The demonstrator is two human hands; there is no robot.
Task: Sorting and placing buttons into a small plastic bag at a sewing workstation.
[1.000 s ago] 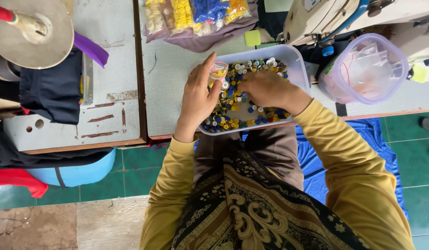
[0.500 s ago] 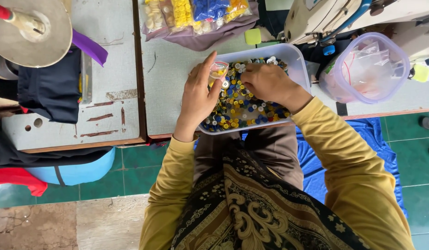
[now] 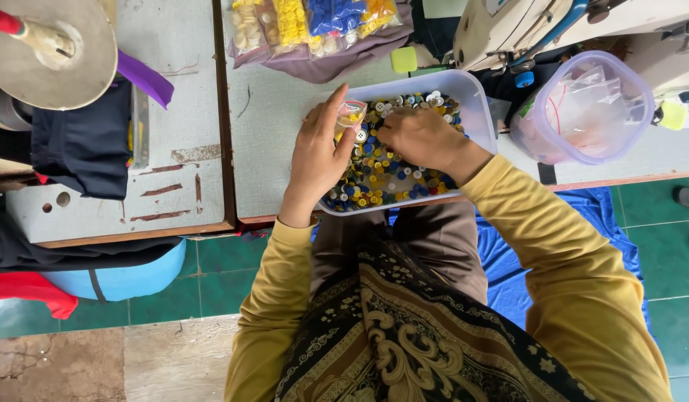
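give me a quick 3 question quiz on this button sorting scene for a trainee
1. True or false: the left hand holds a small clear bag over the tray.
2. What fills the tray? A) mixed coloured buttons B) thread spools C) scissors
3. What does the right hand rest on?

Key
1. True.
2. A.
3. The buttons inside the tray, fingers down among them.

Right hand [image 3: 419,138] hides its fingertips — sewing machine [image 3: 568,26] cut off above
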